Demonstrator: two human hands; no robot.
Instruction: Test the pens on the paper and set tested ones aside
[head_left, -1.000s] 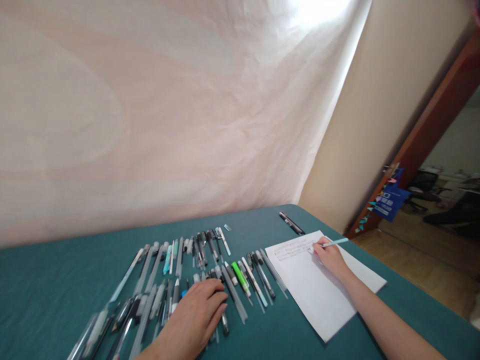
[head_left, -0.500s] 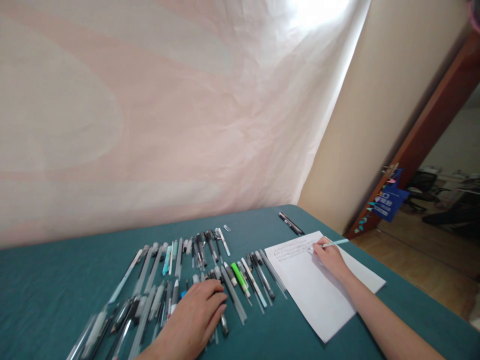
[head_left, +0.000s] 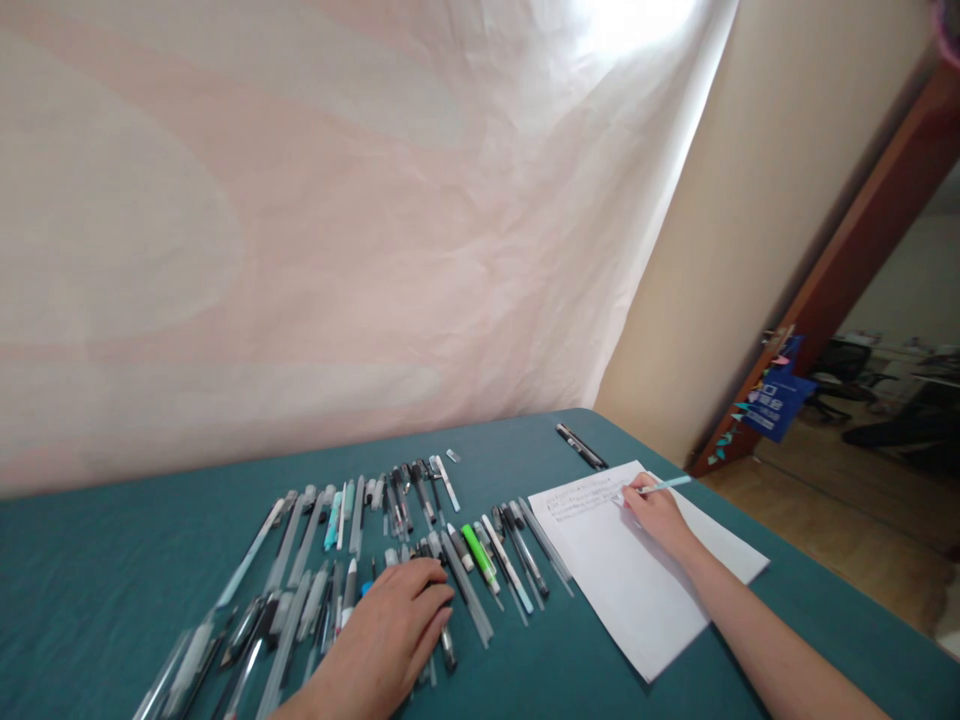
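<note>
In the head view, the slim, pale-blue, stick-shaped pen (head_left: pixel 670 483) slants up out of the right hand (head_left: pixel 651 508), its lower end at the handwritten lines near the top of the flat white rectangular paper sheet (head_left: pixel 637 610). The right fingers are pinched narrow around the pen low on its barrel, with the rear end free beyond the hand. The pen looks light and stiff, probably smooth plastic that could turn in loose fingers; a grip close to the tip, as here, should steer it best, while the bare rear end would give little control. The paper looks thin, light and easily creased. It should slide readily on the dark teal cloth-covered table (head_left: pixel 517 450), so a flat palm near an edge would steady it better than a pinch; the right hand lies over it, and the left hand is well apart from it.

The left hand (head_left: pixel 397 620) lies palm down over the lower row of mixed clear, black and white plastic pens (head_left: pixel 469 590), fingers close together and slightly bent. Whether they grip anything underneath cannot be told. These pens look light, rigid and apt to roll, best taken mid-barrel. Just beside them lies a thicker bright-green marker (head_left: pixel 480 557), likely easier to grasp. Two slender black pens (head_left: pixel 581 447) rest beyond the paper, near the table's far corner.
</note>
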